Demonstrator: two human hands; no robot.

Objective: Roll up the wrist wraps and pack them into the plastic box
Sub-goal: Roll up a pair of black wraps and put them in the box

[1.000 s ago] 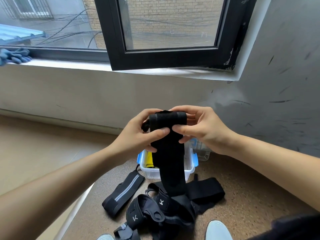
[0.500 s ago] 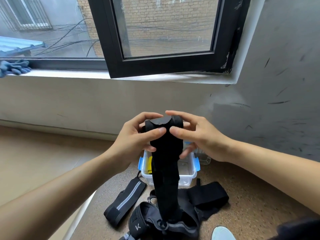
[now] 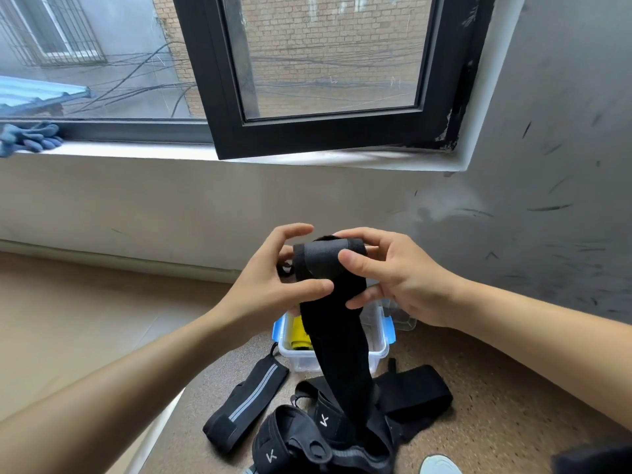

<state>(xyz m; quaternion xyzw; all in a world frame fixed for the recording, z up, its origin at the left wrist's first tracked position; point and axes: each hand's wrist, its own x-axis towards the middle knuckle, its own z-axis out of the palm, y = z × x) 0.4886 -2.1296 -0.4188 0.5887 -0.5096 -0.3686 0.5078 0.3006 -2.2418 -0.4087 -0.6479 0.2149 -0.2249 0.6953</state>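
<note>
Both hands hold one black wrist wrap (image 3: 330, 265) in the air above the plastic box (image 3: 378, 350). The left hand (image 3: 270, 289) pinches it, thumb in front and curled fingers behind. The right hand (image 3: 396, 282) grips the rolled top end the same way. The loose tail hangs down to a pile of black wraps (image 3: 307, 443) on the speckled floor (image 3: 496, 398). The box stands near the floor's far edge, with something yellow (image 3: 300, 335) inside, perhaps a roll.

Matt black cloth wrist wrap (image 3: 337, 340)
</note>
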